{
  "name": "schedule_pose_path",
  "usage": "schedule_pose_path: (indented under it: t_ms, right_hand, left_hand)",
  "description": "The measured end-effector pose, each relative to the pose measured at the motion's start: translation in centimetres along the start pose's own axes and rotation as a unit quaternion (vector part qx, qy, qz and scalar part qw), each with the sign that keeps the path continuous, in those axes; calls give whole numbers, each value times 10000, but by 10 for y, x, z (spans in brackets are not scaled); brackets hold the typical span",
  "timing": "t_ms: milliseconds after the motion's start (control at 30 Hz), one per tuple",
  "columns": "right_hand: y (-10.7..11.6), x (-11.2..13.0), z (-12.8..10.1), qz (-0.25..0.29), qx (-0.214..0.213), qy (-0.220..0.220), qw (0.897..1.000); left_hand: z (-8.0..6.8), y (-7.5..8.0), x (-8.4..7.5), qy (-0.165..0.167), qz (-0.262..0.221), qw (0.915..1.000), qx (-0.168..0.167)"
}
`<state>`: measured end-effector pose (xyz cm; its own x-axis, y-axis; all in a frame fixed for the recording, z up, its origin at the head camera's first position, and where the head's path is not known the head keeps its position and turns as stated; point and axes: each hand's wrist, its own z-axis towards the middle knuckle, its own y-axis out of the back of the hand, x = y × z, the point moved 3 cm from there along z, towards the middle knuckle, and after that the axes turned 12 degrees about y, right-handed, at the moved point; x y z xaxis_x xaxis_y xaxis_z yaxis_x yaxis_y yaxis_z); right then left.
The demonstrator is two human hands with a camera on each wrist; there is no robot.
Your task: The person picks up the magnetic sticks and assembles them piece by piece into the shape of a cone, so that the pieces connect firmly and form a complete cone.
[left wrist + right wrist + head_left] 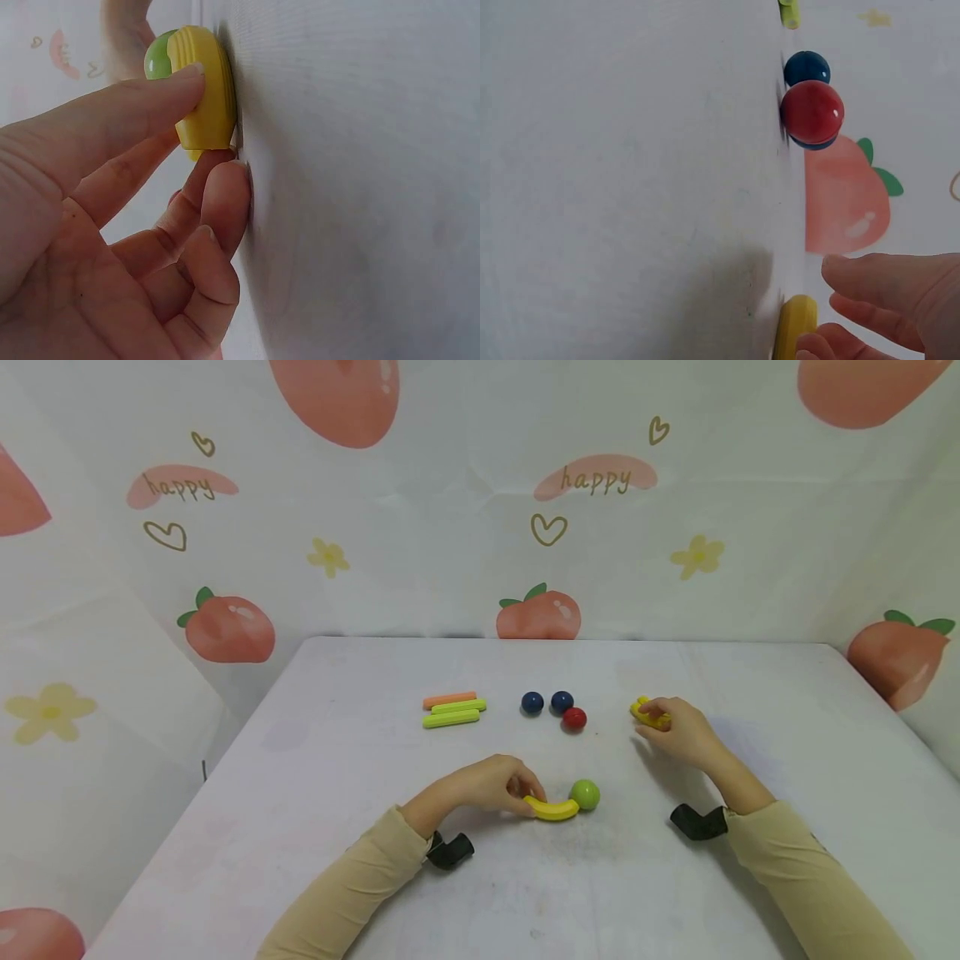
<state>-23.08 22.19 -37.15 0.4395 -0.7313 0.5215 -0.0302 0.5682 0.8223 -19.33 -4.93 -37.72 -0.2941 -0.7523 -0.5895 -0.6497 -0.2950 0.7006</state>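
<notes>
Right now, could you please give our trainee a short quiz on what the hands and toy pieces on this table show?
1. True or false: the left hand holds the yellow curved piece.
2. How many dark blue balls lie on the table?
3. The green ball is: A) touching the curved piece's end, B) beside the red ball, C) in the right hand.

Key: 1 true; 2 two; 3 A.
</notes>
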Motion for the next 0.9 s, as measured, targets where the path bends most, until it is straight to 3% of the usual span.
schedule_pose_path:
  t_ms: [333,667,900]
  right_hand:
    - [2,-7,1,-218,-109,-183,9995]
    - [2,-15,2,-198,335,-354,9986]
    - [1,-12,-1,-288,919,-492,9941]
  left_hand:
    - [-1,0,2,37,-38,10000,0]
    - [-2,0,2,-28,-49,10000,37]
    - [-2,0,2,-51,-141,9999,79]
